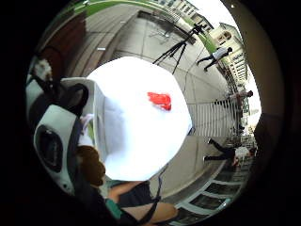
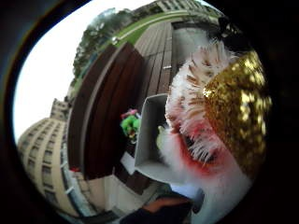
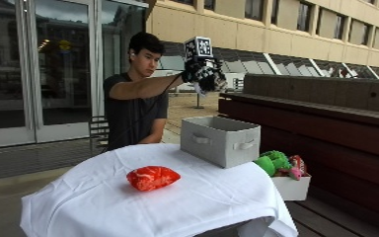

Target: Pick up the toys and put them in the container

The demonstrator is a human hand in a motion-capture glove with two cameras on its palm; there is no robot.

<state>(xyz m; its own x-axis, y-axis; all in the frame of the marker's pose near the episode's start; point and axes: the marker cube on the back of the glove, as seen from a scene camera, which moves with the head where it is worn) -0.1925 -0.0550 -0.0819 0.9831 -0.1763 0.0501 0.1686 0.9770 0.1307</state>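
Observation:
In the outside view my gloved right hand [image 3: 203, 74] is raised high above the table and grips a fluffy white toy [image 3: 201, 87]. That toy [image 2: 219, 107] has white fur, red patches and a gold sequin part, and it fills much of the thumb side palm view. The grey fabric container [image 3: 219, 140] stands open on the table's far side, below the hand; it also shows in the palm views as a grey container [image 2: 150, 135] [image 1: 98, 106]. A red toy [image 3: 153, 177] [image 1: 160, 100] lies on the white tablecloth [image 3: 97, 202], well away from the hand.
A small white box [image 3: 290, 186] with green and pink toys [image 3: 274, 162] [image 2: 130, 124] sits on the dark wooden bench [image 3: 334, 128] beside the table. A tripod [image 1: 178, 47] stands on the pavement beyond the table.

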